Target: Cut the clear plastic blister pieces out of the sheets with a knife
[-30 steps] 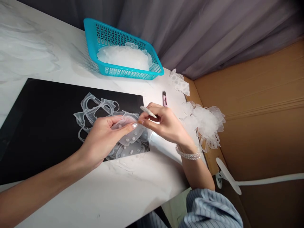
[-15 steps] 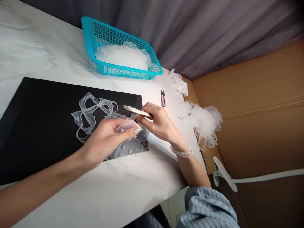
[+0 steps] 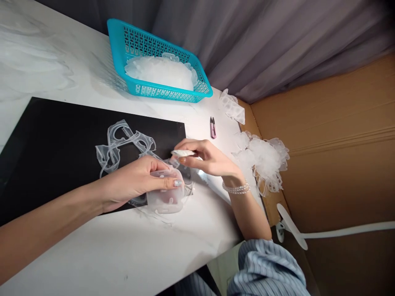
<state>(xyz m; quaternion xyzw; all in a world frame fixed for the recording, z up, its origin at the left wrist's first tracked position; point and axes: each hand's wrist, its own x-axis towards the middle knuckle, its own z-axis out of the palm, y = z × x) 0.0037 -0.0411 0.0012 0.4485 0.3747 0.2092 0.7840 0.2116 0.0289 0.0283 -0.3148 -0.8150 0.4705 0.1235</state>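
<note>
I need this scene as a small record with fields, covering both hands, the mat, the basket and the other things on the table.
Left hand: grips a translucent piece between thumb and fingers
Right hand: holds a slim whitish tool
Mat: black mat, with clear cut-out scraps on it
Basket: blue basket, holding a heap of whitish translucent pieces
Snips: pink snips, dark blades, lying right of the mat
Right table edge: pile of translucent material
Table: white, marbled table
</note>
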